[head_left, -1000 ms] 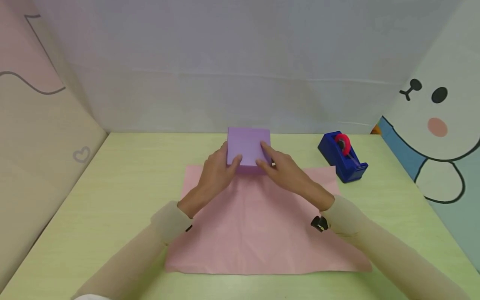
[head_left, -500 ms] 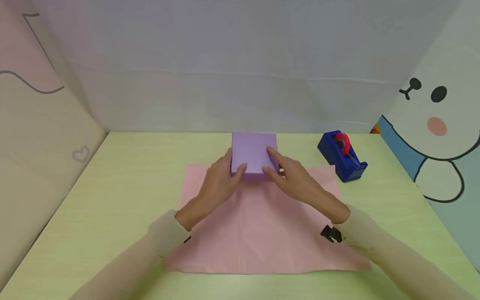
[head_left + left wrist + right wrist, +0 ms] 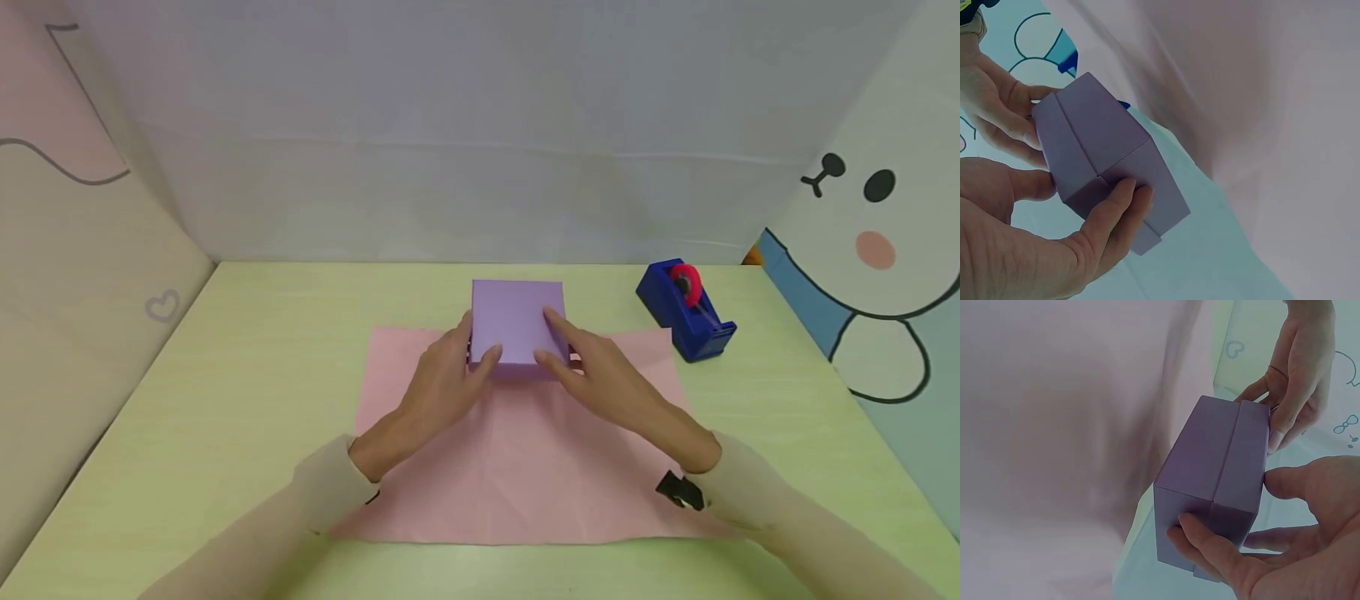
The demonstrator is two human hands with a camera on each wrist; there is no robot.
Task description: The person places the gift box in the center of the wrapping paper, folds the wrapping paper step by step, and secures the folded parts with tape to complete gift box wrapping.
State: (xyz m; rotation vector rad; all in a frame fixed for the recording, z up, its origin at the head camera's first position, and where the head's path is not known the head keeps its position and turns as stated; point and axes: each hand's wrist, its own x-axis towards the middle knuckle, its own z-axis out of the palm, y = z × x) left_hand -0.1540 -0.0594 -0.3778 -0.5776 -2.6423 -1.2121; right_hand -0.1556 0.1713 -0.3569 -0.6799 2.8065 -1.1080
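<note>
Between both hands is a purple lidded box (image 3: 517, 321), held above a pink sheet (image 3: 517, 475) that looks like wrapping paper. My left hand (image 3: 442, 375) grips the box's left side, its thumb at the near top edge. On the opposite side my right hand (image 3: 615, 379) holds the box, with thumb and a finger on the lid. In the left wrist view the box (image 3: 1107, 144) shows a lid seam, and two fingertips press on its side. The right wrist view shows the box (image 3: 1210, 481) from its other end, fingers against that face.
A blue tape dispenser (image 3: 686, 312) with a red-cored roll stands at the back right, beside the sheet's far corner. The pale wooden table (image 3: 262, 375) ends at a grey-white back panel (image 3: 480, 167). Printed panels border both sides.
Both hands have brought the box nearer to me and slightly right, over the pink sheet. The sheet and the tape dispenser have stayed in place.
</note>
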